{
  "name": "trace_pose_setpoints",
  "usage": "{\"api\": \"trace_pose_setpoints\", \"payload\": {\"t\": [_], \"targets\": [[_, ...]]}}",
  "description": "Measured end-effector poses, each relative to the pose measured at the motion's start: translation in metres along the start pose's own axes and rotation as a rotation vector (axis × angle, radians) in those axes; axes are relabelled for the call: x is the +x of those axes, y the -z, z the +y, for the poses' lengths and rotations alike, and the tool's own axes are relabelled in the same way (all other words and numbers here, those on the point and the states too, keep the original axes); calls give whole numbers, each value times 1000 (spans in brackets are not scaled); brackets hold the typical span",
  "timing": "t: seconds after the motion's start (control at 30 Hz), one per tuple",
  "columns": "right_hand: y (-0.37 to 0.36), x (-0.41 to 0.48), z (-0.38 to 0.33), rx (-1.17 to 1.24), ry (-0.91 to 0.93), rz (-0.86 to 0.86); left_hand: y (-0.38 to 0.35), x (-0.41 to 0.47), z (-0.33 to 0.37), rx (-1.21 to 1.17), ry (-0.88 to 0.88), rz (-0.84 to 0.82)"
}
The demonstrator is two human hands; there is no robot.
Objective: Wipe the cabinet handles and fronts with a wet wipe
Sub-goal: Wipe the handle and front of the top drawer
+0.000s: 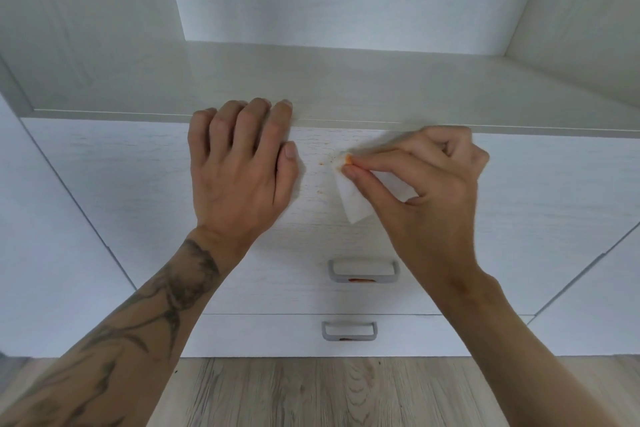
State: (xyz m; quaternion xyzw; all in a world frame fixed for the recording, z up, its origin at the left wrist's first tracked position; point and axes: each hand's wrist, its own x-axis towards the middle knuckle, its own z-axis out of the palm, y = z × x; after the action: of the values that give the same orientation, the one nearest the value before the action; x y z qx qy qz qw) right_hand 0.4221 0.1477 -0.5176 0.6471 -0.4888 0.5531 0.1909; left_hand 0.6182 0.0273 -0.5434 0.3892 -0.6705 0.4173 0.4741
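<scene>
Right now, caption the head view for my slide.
Right hand pinches wet wipe on the stained drawer front; left hand rests alongside.

Upper drawer front (138, 184), white woodgrain. Left hand (239, 170) rests at its top edge. Right hand (426, 184) pinches wet wipe (353, 204) against it, beside orange stain (322, 163). Grey handle (363, 270) low on it.

Above the upper handle (363, 270), your drawer front (138, 184) is matt white wood grain; the handle itself looks smooth grey, the wet wipe (353, 204) thin soft cloth, the floor (311, 392) below grained wood.
</scene>
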Motion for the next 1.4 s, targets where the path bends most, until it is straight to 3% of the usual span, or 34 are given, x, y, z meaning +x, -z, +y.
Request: {"api": "trace_pose_setpoints", "payload": {"t": [0.57, 0.7, 1.0, 1.1, 1.4], "targets": [[18, -4, 13, -68, 16, 30, -1, -1, -1, 7, -1, 7], [3, 3, 4, -70, 115, 1, -2, 0, -1, 2, -5, 11], [45, -8, 42, -242, 122, 84, 1, 1, -1, 2, -3, -6], [46, -15, 40, -231, 43, 162, 2, 0, -1, -1, -3, -11], [19, -11, 20, -101, 94, 102, 1, 0, 0, -4, 3, -12]]}}
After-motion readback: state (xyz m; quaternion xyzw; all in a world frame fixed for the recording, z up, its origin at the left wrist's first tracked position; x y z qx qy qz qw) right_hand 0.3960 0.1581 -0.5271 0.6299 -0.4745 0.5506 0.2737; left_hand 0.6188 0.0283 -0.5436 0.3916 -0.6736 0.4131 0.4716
